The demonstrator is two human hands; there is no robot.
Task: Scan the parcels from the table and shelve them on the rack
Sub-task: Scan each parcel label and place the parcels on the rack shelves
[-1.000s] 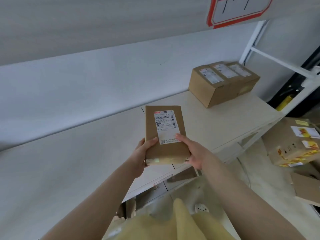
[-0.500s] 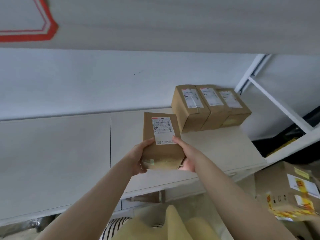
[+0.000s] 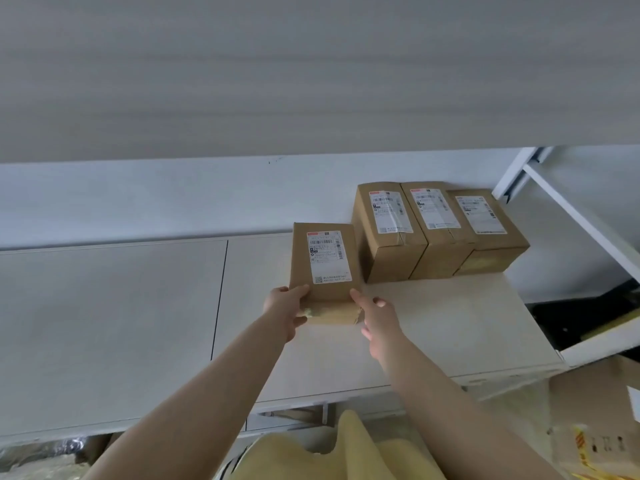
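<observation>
Cardboard, plain brown, makes up the parcel (image 3: 323,271) under handling; it lies label-up on the pale shelf board (image 3: 450,323) of the rack, its white shipping label (image 3: 327,256) facing the ceiling. The left hand (image 3: 285,311) grips the near left corner, thumb on top and fingers curled round the near end. The right hand (image 3: 379,315) is at the near right corner with one fingertip on the top edge and the remaining fingers loose and fairly straight; whether they bear on the side wall cannot be judged from this angle.

Just beyond the grip and to its right stand three more parcels (image 3: 438,233), set side by side, touching one another, each with a white label upward. The held parcel sits just beside the leftmost of them; a narrow gap or light contact between the two, I cannot tell which.

Left of the grip the shelf board runs on, crossed by a dark seam (image 3: 220,299). Above the grip hangs the grey underside of the next shelf (image 3: 311,81). Far right of the grip a white rack upright (image 3: 512,174) and a slanted brace (image 3: 581,220) are seen. Below and right of the grip, off the shelf, a larger carton (image 3: 595,420) with red and yellow markings rests low. Nearest the observer, under the forearms, is yellow fabric (image 3: 346,452).
</observation>
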